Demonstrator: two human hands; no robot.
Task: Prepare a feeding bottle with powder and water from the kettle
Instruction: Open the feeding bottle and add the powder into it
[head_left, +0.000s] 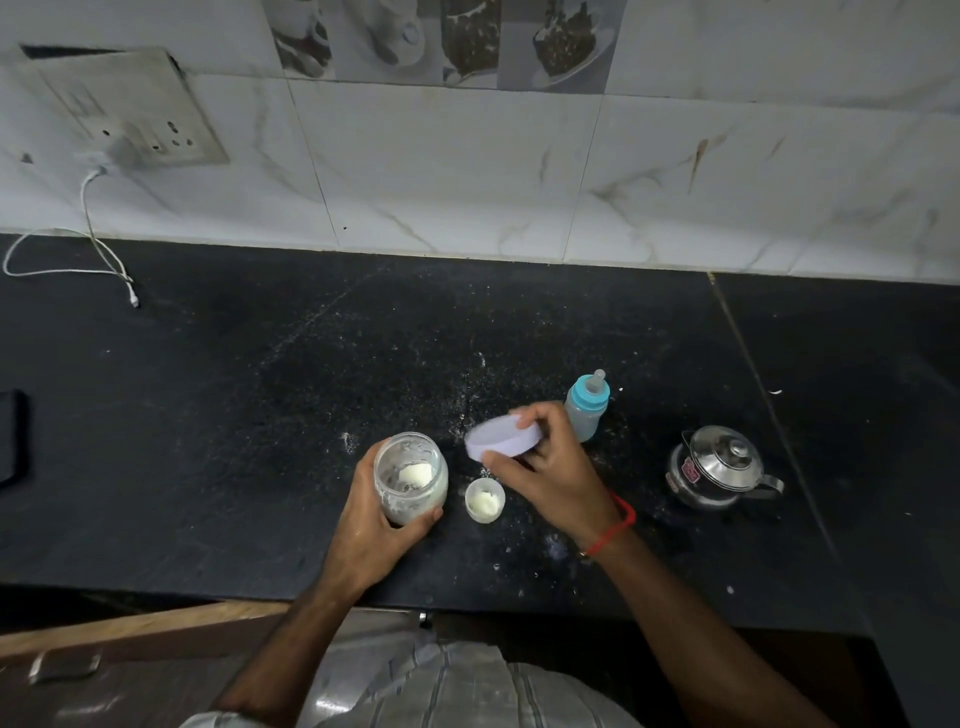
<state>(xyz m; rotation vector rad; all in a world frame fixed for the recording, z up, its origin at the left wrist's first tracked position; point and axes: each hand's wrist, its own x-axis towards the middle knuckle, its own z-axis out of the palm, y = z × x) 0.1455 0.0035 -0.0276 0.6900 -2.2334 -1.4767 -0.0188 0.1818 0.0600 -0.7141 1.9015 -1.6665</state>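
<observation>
One open powder jar (410, 478) stands on the black counter (260, 415), and everything else is placed from it. The left hand (374, 525) wraps its fingers and thumb round the jar's side, holding it upright; white powder shows inside. One lid (503, 435), pale lilac, is held tilted just to the right of the jar and above the counter, pinched at its rim by the right hand (550, 478). One small white cup (484, 500) with powder in it stands just right of the jar, below the lid. One feeding bottle (587, 408) with a blue collar and teat fitted stands farther right and back, partly behind the right hand's fingers. One steel kettle (719, 467), lid on, sits well to the right of the jar. Spilt powder flecks the counter around the jar. Far left and back from it, one white cable (98, 244) hangs from a wall socket (135, 119) onto the counter
</observation>
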